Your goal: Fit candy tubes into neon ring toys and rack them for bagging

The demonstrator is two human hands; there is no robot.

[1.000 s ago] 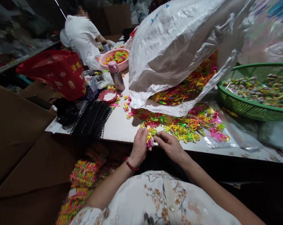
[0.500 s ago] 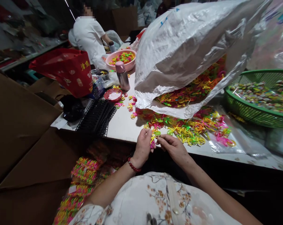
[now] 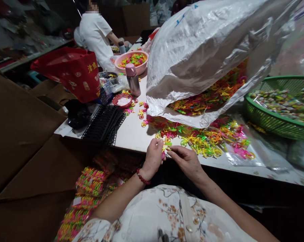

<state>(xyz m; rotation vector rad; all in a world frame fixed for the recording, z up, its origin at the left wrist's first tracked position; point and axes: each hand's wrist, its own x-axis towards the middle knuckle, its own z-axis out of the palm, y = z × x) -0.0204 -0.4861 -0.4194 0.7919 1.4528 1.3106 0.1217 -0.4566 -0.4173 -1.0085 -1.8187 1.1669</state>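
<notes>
At the table's front edge, my left hand is closed around a small bright plastic toy piece, pink and yellow, which looks like a little bicycle. From the right, my right hand meets it, thumb and forefinger pinched at the piece's side; what sits between those fingertips is too small to make out. Just beyond both hands lies a loose pile of similar plastic toy pieces in yellow, green, pink and orange. More of them spill from the mouth of a big white woven sack.
A green basket of small wrapped items stands at right. Black plastic racks, a small red basket, a pink-capped flask and a pink basin line the left. A co-worker in white is behind; packed toys lie below.
My right fingertips have shifted slightly left against the toy piece. My left hand keeps its grip. The view has moved a little, and the co-worker's arm has changed position slightly.
</notes>
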